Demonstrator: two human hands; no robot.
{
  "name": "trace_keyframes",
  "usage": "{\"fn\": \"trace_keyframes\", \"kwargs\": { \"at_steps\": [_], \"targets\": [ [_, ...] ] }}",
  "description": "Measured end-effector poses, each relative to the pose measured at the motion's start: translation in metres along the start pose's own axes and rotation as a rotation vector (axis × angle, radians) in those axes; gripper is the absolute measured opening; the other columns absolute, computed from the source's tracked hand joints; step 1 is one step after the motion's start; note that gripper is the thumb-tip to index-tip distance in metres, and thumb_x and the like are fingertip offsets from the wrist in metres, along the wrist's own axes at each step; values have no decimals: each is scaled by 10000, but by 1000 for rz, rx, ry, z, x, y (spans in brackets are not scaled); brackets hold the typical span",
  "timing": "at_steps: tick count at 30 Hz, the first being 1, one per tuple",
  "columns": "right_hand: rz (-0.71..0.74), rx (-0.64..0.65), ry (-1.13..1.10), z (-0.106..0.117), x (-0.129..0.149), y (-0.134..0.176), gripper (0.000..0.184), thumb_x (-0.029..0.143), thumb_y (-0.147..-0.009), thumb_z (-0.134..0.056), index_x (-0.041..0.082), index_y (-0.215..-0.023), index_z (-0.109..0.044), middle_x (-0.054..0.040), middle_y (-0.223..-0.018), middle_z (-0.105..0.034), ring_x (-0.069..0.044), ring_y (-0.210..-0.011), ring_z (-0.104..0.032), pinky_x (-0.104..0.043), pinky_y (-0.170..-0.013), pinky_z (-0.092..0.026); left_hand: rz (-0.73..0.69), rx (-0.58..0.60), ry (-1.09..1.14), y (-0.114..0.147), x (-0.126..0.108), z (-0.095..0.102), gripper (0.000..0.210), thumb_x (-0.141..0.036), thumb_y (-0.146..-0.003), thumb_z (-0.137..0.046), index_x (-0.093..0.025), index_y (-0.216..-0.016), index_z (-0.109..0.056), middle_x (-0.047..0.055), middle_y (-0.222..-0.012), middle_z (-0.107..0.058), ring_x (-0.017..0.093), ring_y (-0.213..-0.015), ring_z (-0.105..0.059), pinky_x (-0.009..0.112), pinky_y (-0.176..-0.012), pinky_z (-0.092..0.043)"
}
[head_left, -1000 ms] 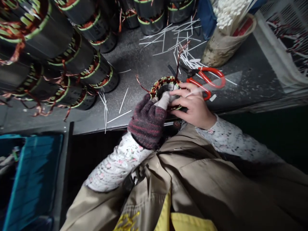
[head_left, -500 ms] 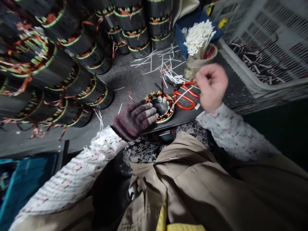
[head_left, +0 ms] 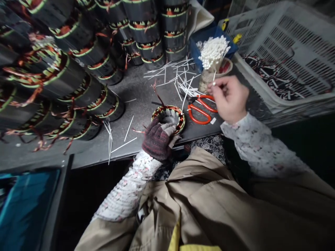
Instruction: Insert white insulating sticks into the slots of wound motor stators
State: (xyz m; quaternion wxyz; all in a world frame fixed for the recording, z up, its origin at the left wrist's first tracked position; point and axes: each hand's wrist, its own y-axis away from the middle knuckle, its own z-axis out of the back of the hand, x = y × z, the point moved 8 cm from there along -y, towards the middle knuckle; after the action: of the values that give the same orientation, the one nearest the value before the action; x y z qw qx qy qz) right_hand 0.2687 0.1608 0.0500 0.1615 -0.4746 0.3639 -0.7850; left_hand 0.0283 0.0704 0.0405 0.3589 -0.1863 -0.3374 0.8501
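A motor stator (head_left: 180, 122), a ring with copper windings and a light green edge, sits near the bench's front edge. My left hand (head_left: 158, 139), in a dark knitted glove with bare-looking pale fingertips, grips its near left side, fingers over the rim. From the ring's right side a thin white cable tie (head_left: 186, 94) sticks up, and a copper lead rises at its back. My right hand (head_left: 231, 99), bare, is pinched on a small white cable tie end beside the bundle of white ties (head_left: 214, 52). Orange-handled scissors (head_left: 200, 118) lie between the stator and my right hand.
Stacked stators (head_left: 146, 28) fill the back and left of the bench (head_left: 128, 130). Loose white strips (head_left: 183, 76) lie scattered behind the scissors. A white slotted basket (head_left: 277, 101) with wire scraps stands on the right, a blue bin (head_left: 195, 48) at the back.
My left hand has moved right and turned, closing on the stator, which sits slightly left in view. The tie in the ring now points up. My right hand stays near the bundle.
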Motion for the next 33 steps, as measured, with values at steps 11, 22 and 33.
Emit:
{"fn": "trace_keyframes", "kwargs": {
  "at_steps": [11,22,33],
  "targets": [
    [245,444,-239,-7,93,102,160,112,-856,-502,267,-863,-541,-1,-713,-668,-177,-615,-655,-308,-586,-556,56,68,93,-4,3,-5,220,-346,-914,-699,-208,-1061,-608,102,-1165,-768,295,-1205,-718,599,-1202,-470],
    [102,406,-233,-6,78,93,180,124,-892,-514,259,-781,-556,-7,-677,-648,-177,-582,-625,-323,-561,-484,138,71,-22,-6,5,-12,741,-437,-947,-693,-171,-1545,-347,156,-1362,-663,330,-1336,-627,499,-1113,-566],
    [-227,399,-353,-60,59,69,171,262,-924,-647,206,-765,-681,9,-713,-717,-125,-618,-647,-262,-592,-498,461,-29,584,3,19,-22,492,-390,-1060,-525,-326,-1532,-400,75,-1402,-646,209,-1213,-710,417,-1018,-623]
  ]
}}
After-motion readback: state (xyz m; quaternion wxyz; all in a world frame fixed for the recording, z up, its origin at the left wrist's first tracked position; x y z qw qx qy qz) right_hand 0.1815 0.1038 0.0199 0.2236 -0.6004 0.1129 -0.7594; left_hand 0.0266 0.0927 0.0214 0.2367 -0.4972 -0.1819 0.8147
